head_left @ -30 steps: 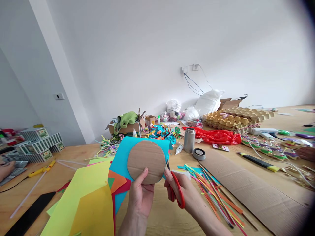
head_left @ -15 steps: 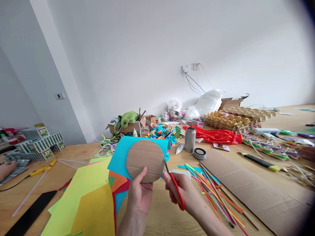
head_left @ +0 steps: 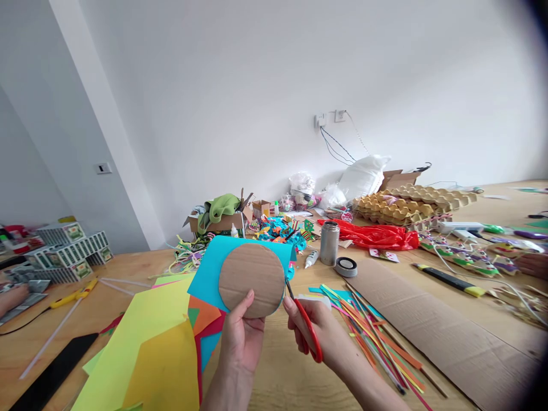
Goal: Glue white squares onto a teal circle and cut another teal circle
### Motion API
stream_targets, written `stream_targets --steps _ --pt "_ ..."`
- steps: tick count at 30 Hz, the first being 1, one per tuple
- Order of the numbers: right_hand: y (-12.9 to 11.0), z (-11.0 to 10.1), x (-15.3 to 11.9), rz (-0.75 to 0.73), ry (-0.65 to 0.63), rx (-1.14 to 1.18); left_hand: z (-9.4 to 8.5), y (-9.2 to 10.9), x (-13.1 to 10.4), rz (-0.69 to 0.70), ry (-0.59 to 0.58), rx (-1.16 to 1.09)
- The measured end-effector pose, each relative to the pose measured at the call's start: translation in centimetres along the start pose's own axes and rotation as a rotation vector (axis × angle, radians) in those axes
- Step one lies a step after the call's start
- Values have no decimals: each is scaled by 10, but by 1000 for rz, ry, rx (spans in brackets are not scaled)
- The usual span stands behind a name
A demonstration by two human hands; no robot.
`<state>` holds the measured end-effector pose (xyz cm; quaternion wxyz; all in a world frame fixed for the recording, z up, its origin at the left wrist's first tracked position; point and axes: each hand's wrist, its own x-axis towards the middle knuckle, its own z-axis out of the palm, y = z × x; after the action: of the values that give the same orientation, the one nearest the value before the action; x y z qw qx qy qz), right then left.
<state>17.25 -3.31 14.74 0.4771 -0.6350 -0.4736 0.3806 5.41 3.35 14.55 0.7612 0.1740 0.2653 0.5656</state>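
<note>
A round cardboard disc (head_left: 252, 279) lies against a sheet of blue paper (head_left: 206, 274), and my left hand (head_left: 245, 337) pinches both, thumb on the disc's lower edge. My right hand (head_left: 314, 331) is wrapped around red-handled scissors (head_left: 309, 325). The blades point up and away, at the blue paper along the disc's right edge. How far the blades are apart cannot be made out. Yellow paper (head_left: 128, 325) and an orange-yellow sheet (head_left: 165, 365) are spread left of my left hand. Thin coloured paper strips (head_left: 372, 331) lie right of my right hand.
A metal bottle (head_left: 329, 244), its lid (head_left: 346, 266) and a glue bottle (head_left: 311, 258) stand or lie beyond my hands. A long cardboard piece (head_left: 428, 325) and a utility knife (head_left: 448, 279) are at right. At far left, a person's hand (head_left: 12, 298) is near a yellow glue gun (head_left: 75, 294).
The scissors and my right hand have shifted only slightly along the disc's right edge. My left hand keeps its hold on the disc and blue paper. The view has moved a little.
</note>
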Motion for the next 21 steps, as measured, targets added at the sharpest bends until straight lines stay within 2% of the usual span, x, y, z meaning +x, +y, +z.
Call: stream_targets --steps 21 --pt "-1 -11 3 -30 112 -58 -1 -10 -7 -17 -78 49"
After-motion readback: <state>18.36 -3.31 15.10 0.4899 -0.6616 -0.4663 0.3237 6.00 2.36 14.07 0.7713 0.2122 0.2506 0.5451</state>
